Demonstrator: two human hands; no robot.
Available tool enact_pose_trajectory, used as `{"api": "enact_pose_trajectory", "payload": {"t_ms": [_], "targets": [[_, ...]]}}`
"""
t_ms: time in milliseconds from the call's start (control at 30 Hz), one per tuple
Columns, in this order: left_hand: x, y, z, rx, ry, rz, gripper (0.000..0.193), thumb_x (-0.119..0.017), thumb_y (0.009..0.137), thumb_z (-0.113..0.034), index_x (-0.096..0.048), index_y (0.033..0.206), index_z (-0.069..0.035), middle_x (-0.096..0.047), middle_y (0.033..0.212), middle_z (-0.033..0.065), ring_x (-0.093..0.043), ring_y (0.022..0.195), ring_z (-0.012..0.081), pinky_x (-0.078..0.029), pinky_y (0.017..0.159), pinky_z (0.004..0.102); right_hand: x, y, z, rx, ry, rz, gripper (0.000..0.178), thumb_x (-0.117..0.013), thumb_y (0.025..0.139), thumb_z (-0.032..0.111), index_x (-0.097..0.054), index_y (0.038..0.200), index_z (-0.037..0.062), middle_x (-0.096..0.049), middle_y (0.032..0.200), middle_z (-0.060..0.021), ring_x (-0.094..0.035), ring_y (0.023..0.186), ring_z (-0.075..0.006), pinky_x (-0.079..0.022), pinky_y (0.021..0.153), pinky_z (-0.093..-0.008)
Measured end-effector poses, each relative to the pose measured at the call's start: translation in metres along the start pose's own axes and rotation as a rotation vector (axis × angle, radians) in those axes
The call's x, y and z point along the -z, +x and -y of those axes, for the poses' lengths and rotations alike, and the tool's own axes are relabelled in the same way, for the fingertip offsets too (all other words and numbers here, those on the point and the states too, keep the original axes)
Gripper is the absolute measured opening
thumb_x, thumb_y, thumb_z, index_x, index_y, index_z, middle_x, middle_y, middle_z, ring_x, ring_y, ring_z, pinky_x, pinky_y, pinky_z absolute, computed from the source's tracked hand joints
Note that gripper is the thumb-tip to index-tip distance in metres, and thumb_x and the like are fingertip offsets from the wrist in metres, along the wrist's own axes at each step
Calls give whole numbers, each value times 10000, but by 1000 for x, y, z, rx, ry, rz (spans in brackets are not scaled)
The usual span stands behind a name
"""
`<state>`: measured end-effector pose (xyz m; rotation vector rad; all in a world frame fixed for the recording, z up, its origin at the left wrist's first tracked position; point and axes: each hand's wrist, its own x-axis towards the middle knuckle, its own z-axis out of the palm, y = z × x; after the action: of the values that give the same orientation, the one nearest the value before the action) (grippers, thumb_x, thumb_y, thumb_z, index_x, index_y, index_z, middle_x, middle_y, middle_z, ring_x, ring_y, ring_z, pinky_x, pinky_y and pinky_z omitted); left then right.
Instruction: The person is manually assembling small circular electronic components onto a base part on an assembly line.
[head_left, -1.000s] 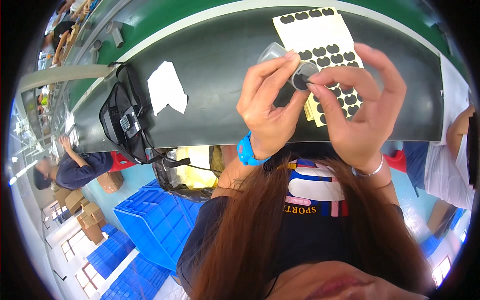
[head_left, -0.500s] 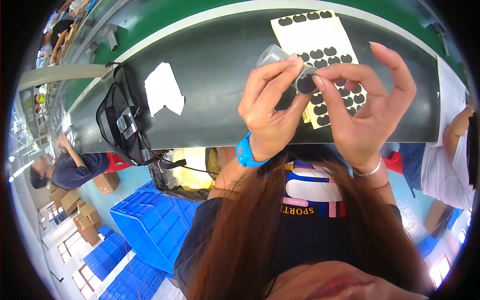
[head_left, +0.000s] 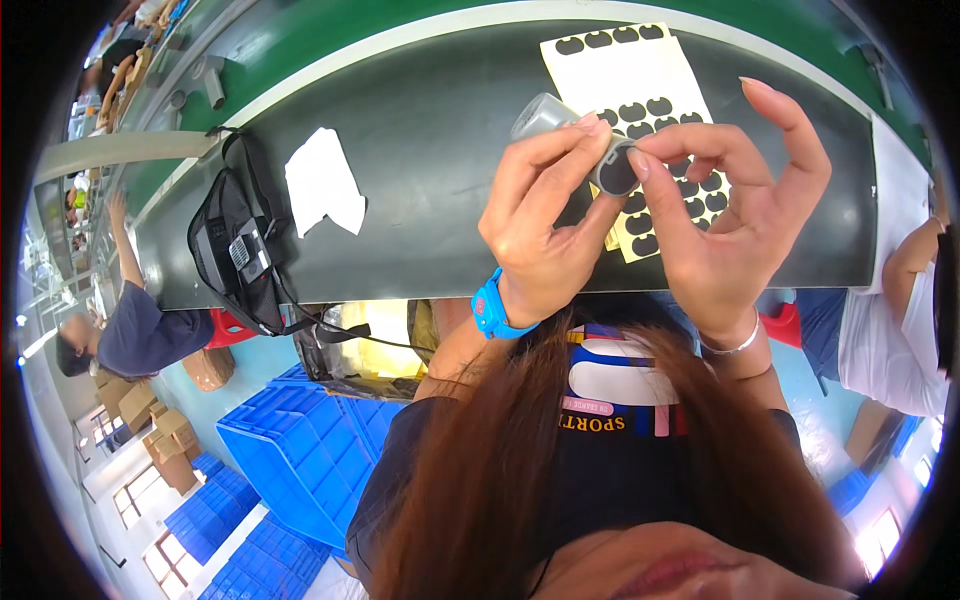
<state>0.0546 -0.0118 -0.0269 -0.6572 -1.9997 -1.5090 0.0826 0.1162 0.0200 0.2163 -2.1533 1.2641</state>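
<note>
Grey cylinder (head_left: 560, 125) between both hands (head_left: 640, 220)

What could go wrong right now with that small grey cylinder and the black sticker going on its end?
1. The right hand presses the black sticker with fingertips only; it may land off-centre or crease.
2. The left hand pinches the small grey cylinder above the dark conveyor belt; a slip might drop it.
3. The sticker sheet lies loose under both hands and could be nudged.

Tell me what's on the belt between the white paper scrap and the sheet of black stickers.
In the head view, only bare dark belt lies between the white paper scrap and the sticker sheet.
</note>
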Motion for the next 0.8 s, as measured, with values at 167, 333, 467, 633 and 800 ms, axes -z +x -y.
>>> {"api": "enact_pose_trajectory", "payload": {"t_ms": [167, 333, 467, 633, 800], "targets": [[-2, -1, 0, -6, -2, -12, 466, -738, 600, 109, -678, 1052, 9, -628, 1027, 123, -662, 920, 237, -550, 777, 297, 1, 0, 1, 2, -7, 12, 700, -706, 746, -78, -287, 1301, 4, -658, 829, -78, -605, 786, -109, -394, 659, -195], [-1, -1, -1, -14, -1, -10, 465, -739, 601, 114, -677, 1051, 11, -624, 1035, 127, -661, 921, 239, -551, 781, 296, 0, 1, 4, -10, 1, 8, 706, -710, 743, -78, -289, 1304, 2, -659, 828, -75, -604, 782, -106, -389, 655, -197], [-2, -2, -1, -4, -19, -5, 458, -737, 607, 115, -675, 1050, 15, -621, 1039, 130, -658, 936, 243, -551, 787, 300, 2, 0, 4, -27, -6, 11, 724, -719, 739, -69, -286, 1316, 0, -658, 826, -69, -601, 774, -107, -386, 658, -201], [0, -3, -1, -5, -23, -1, 460, -734, 608, 119, -672, 1052, 16, -620, 1042, 132, -654, 954, 248, -547, 803, 306, 2, 2, 3, 2, -9, 22, 758, -731, 734, -55, -274, 1336, 3, -650, 914, -97, -594, 806, -109, -384, 662, -202], [1, -5, 0, 33, -64, -2, 542, -746, 598, 146, -670, 1113, -1, -611, 1037, 115, -607, 924, 174, -506, 804, 275, 6, 8, 3, -87, 163, 44, 659, -688, 785, -47, -322, 1332, -11, -602, 1068, -142, -575, 870, -115, -424, 718, -209]]}}
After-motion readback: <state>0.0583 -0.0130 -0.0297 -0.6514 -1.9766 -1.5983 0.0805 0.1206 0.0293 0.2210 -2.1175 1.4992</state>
